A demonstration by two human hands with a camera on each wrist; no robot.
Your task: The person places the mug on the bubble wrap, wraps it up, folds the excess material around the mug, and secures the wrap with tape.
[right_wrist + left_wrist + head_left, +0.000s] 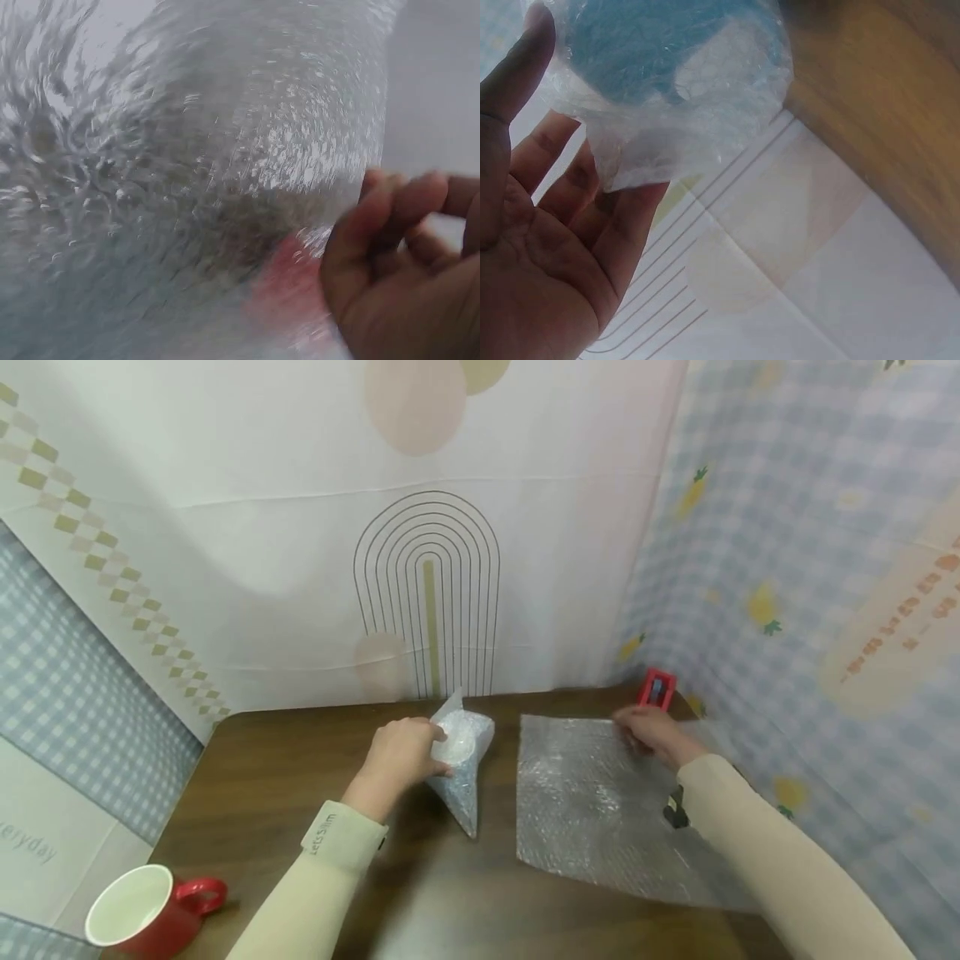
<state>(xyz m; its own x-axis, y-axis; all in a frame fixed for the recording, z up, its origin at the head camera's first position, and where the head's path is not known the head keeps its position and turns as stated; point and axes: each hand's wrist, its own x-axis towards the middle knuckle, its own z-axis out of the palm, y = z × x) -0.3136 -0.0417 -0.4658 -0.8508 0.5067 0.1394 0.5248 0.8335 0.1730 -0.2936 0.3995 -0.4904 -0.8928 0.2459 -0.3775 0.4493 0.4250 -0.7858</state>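
Note:
My left hand (401, 756) holds a bubble-wrapped bundle (463, 781) from its left side, thumb and fingers on either side. In the left wrist view, something blue and white shows through the clear wrap of the bundle (682, 67); its kind is hidden. To the right, my right hand (651, 731) pinches the far edge of a clear bubble wrap sheet (585, 802). The right wrist view has the sheet (187, 150) filling its left side, blurred, with the thumb and fingers of the right hand (412, 262) at its edge.
A red tape dispenser (657, 689) stands at the back right, just beyond the right hand. At the front left is a red mug (150, 914), white inside. Patterned cloth (300, 568) hangs behind and beside the brown wooden table (262, 760).

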